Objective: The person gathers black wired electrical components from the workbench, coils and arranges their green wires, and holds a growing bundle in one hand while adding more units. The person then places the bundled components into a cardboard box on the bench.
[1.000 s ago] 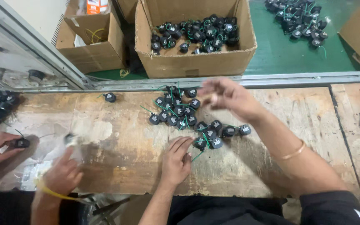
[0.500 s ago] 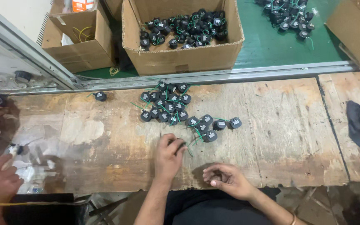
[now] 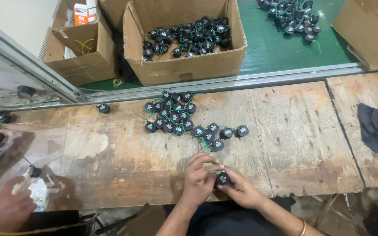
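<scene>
While a pile of black parts (image 3: 178,118) lies mid-frame on the wooden surface (image 3: 285,131), both hands, left (image 3: 199,177) and right (image 3: 241,190), grasp one small black part (image 3: 222,178) at lower centre.

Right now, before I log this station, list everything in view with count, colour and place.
small round part: one, black with green wire, held between both hands at the bench's near edge
loose parts pile: many, black with green wires, mid-bench
workbench: one, worn brown wood
large carton: one, brown, behind the bench, full of the same parts
small carton: one, brown, far left
green surface: behind the rail, with another heap of parts
dark cloth: one, right edge
co-worker's hand: lower left
left hand: fingers on the part
right hand: fingers on the part
</scene>
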